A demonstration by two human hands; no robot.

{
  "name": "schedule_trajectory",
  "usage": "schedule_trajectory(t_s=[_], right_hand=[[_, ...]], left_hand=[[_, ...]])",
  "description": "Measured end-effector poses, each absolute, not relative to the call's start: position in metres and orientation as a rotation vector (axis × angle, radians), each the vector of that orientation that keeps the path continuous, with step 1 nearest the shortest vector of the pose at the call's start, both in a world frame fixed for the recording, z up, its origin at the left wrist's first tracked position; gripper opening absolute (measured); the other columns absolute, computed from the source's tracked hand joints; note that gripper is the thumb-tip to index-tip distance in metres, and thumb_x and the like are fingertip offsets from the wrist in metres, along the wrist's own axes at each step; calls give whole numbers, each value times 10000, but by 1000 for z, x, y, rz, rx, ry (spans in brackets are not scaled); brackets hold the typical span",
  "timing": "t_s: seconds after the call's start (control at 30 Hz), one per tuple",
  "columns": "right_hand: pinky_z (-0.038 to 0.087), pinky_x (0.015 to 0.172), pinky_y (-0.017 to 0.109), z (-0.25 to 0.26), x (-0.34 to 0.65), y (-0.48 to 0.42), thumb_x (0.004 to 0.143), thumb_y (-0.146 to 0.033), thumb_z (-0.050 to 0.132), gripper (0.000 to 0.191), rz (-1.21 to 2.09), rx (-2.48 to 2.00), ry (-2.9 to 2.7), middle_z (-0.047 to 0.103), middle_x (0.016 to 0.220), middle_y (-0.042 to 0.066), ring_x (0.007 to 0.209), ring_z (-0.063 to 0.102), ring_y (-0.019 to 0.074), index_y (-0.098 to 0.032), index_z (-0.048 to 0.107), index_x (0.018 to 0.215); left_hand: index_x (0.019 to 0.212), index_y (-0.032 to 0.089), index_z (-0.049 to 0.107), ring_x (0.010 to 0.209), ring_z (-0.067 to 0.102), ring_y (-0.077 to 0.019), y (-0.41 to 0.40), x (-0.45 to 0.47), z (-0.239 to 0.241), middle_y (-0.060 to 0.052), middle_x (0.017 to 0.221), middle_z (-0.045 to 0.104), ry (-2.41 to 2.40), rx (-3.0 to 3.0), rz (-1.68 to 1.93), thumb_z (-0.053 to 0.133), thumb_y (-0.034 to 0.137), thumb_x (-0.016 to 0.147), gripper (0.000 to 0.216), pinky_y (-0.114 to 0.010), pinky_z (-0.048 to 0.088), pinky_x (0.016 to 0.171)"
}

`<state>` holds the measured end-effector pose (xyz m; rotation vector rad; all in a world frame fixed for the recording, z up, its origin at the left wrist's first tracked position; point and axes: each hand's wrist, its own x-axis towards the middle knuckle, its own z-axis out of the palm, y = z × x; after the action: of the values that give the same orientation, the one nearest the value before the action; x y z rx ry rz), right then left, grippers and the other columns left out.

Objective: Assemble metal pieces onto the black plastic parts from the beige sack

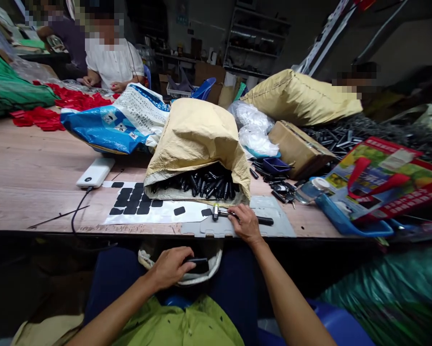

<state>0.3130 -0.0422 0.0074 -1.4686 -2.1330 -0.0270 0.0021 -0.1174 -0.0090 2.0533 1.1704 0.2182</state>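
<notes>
My left hand [173,265] is closed around a small black bar-shaped piece [198,262], above the mouth of a white-rimmed sack [215,269] between my knees. At the table's front edge my right hand [245,224] has its fingers closed on the shaft of a small hammer [265,220]. The hammer's light-coloured head points left and its black handle extends right, over a grey sheet [278,222]. Just behind that hand, a tan woven sack [201,127] lies with its mouth facing me, full of black tube-like pieces [212,186].
A sheet of black stickers [131,202] and a white power bank [95,173] with a cable lie left. On the right stand a water bottle [311,191], a red bag [388,178] and a cardboard box [298,149]. A person in white [113,62] sits across the table.
</notes>
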Motion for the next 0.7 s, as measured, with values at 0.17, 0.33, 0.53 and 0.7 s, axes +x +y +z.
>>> schedule_trajectory(t_s=[0.17,0.33,0.53,0.7], right_hand=[[414,850,348,7,312,-43,951,-246,583,138,-29,-1466,-2122,653,974,48,918,540,223,-233,695,1030],[413,851,352,6,312,-44,939,-235,593,143,-45,-1468,-2118,654,982,49,925,540,227,-235,692,1043],[415,835,346,7,312,-44,935,-231,605,125,-51,-1464,-2108,654,976,45,908,541,223,-238,691,1025],[418,841,344,6,314,-44,931,-235,624,111,-25,-1458,-2102,653,980,43,918,544,220,-236,688,1022]], left_hand=[[1314,237,613,1090,676,-314,-115,12,-16,-127,1208,706,1340,2016,-104,689,336,803,527,-375,491,879],[999,218,738,759,676,-204,-56,19,44,-27,819,740,1137,1873,243,568,501,890,348,-276,458,659],[997,199,694,919,686,-276,51,16,69,-87,912,756,2101,1641,835,590,511,882,349,-344,482,787],[1027,227,691,1008,689,-328,84,24,53,-114,1001,768,2225,1554,750,682,542,821,377,-389,503,823]])
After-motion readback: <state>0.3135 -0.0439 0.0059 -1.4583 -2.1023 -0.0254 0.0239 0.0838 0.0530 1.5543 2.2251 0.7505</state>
